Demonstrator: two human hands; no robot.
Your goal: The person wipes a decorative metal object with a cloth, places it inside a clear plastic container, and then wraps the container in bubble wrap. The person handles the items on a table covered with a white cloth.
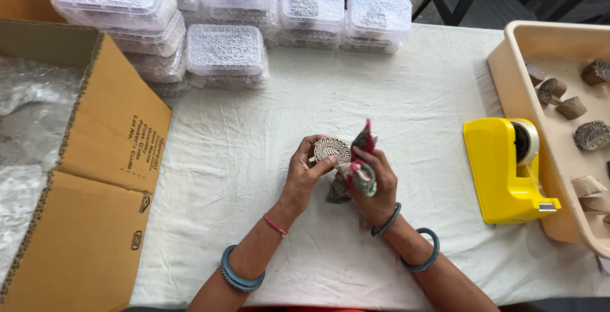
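Carved wooden stamp block (332,151), pinched in the left hand (305,172) above the cloth-covered counter (394,96), meets a patterned rag (359,172) bunched tight in the right hand (375,188), apparently mid-wipe, between a yellow tape dispenser (502,169) and an open cardboard box (95,178).

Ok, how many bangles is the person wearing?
3: one on the left wrist, two on the right. Others may be hidden below the frame.

Left hand (306,171) grips carved wooden block (332,151), pattern side up. Right hand (375,185) presses patterned cloth (361,171) against it. Both above white-covered desk (406,96); yellow tape dispenser (506,169) to right.
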